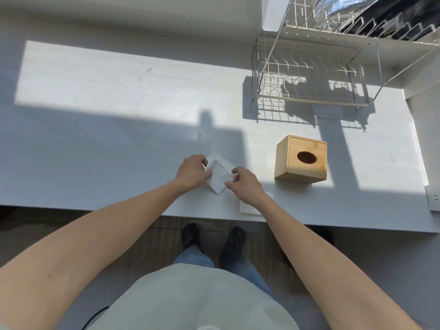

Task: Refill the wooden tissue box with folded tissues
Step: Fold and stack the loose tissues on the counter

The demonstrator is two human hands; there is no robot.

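Observation:
A white tissue (219, 173) lies partly folded on the white counter (119, 139), near its front edge. My left hand (192, 171) pinches the tissue's left side and my right hand (245, 184) pinches its right corner. The wooden tissue box (301, 160) stands to the right of my hands, its lid on and the oval hole on top showing dark. A second white tissue (247, 208) lies flat under my right wrist at the counter's front edge, partly hidden by the arm.
A wire dish rack (309, 75) stands at the back right, behind the box. A white wall socket (433, 197) sits at the far right edge. The counter's front edge runs just below my hands; my feet show on the floor below.

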